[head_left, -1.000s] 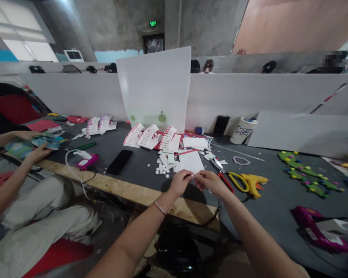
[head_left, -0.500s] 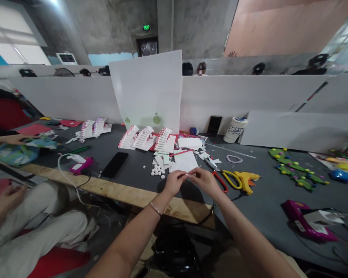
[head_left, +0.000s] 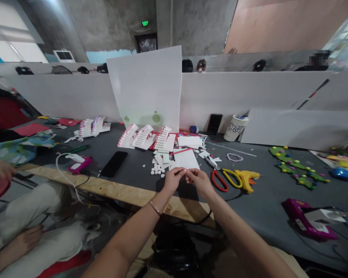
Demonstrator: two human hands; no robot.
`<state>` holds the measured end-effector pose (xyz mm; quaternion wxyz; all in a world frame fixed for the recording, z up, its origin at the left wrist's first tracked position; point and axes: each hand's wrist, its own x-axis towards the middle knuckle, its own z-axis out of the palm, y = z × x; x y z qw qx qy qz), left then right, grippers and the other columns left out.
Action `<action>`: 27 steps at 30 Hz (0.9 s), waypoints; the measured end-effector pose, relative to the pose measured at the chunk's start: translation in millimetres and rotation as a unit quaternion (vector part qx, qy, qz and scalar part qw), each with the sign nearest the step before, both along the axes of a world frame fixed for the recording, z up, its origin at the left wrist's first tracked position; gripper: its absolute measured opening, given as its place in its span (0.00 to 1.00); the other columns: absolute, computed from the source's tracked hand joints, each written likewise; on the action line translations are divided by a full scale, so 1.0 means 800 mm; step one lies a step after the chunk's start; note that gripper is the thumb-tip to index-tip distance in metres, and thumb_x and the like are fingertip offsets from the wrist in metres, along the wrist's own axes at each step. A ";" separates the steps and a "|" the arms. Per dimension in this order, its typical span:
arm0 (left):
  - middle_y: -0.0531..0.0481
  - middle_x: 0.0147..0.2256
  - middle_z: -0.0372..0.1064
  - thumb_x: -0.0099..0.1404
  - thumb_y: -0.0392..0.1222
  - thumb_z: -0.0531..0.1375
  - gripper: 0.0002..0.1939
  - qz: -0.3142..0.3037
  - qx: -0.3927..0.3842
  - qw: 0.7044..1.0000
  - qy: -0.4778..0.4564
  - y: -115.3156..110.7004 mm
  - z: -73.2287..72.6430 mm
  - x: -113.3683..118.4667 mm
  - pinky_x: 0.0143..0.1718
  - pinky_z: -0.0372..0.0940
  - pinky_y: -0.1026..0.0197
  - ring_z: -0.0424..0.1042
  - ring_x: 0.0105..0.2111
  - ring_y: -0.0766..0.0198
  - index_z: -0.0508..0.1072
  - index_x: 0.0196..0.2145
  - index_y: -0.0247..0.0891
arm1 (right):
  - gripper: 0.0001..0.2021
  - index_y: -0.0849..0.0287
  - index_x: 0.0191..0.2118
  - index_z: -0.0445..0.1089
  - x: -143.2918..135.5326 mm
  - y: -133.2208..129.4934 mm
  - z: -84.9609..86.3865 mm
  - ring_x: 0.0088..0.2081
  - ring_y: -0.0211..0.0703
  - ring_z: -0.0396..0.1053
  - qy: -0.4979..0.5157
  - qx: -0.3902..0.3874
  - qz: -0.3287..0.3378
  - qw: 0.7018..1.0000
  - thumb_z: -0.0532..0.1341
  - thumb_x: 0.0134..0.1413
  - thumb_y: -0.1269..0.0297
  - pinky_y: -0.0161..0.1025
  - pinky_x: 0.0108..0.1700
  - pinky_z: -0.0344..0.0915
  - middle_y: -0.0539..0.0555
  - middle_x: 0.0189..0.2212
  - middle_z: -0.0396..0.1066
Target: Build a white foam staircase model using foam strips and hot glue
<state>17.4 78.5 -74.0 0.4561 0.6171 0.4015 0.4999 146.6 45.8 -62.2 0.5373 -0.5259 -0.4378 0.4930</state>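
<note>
My left hand and my right hand meet fingertip to fingertip over the table's near edge. Both are pinched around a tiny whitish piece, too small to make out. Just left of them lies a group of small white balls. Behind my hands are a white sheet and scattered paper scraps. Farther back stand fanned white card pieces with red tips. Scissors with red and yellow handles lie right of my hands, beside a yellow glue gun.
A black phone and a magenta power strip lie left. At right are a green dotted decoration and another magenta strip. A white cup stands behind. Another person's hand is at far left.
My hands have shifted slightly, with the fingertips still together. At far left the other person's hands have moved, one drawing back from the blue-green cloth. The view has shifted a little.
</note>
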 end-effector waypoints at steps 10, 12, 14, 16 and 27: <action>0.46 0.35 0.74 0.58 0.41 0.64 0.10 -0.058 0.051 0.996 0.043 -0.005 0.000 -0.002 0.38 0.67 0.60 0.72 0.35 0.62 0.79 0.38 0.38 | 0.19 0.60 0.24 0.70 0.025 -0.006 0.019 0.18 0.32 0.65 -0.014 -0.044 0.037 0.998 0.71 0.35 0.48 0.31 0.20 0.65 0.48 0.18 0.69; 0.47 0.34 0.74 0.58 0.39 0.63 0.10 -0.061 0.074 0.992 0.077 -0.006 0.000 -0.003 0.38 0.67 0.60 0.72 0.35 0.62 0.79 0.39 0.39 | 0.18 0.60 0.22 0.70 0.030 -0.006 0.021 0.17 0.32 0.64 -0.034 -0.047 0.048 0.997 0.71 0.34 0.51 0.31 0.19 0.63 0.48 0.16 0.68; 0.47 0.34 0.74 0.59 0.38 0.63 0.07 -0.056 0.092 0.989 0.097 -0.007 0.000 -0.003 0.40 0.66 0.59 0.72 0.36 0.62 0.79 0.36 0.39 | 0.17 0.60 0.21 0.69 0.032 -0.006 0.022 0.17 0.32 0.64 -0.047 -0.047 0.054 0.996 0.71 0.35 0.51 0.31 0.19 0.63 0.48 0.16 0.68; 0.47 0.34 0.75 0.59 0.39 0.63 0.05 -0.050 0.085 0.991 0.088 -0.006 0.001 -0.004 0.42 0.66 0.59 0.72 0.36 0.61 0.79 0.33 0.39 | 0.18 0.60 0.23 0.69 0.033 -0.006 0.022 0.18 0.33 0.65 -0.052 -0.041 0.051 0.997 0.70 0.36 0.50 0.32 0.20 0.64 0.48 0.17 0.69; 0.47 0.31 0.76 0.55 0.47 0.65 0.12 -0.053 -0.025 0.998 0.009 0.001 0.000 -0.005 0.33 0.68 0.61 0.72 0.28 0.63 0.80 0.34 0.38 | 0.15 0.56 0.33 0.73 0.030 -0.009 0.029 0.22 0.37 0.65 -0.167 0.070 0.022 0.983 0.67 0.42 0.51 0.35 0.27 0.62 0.46 0.19 0.67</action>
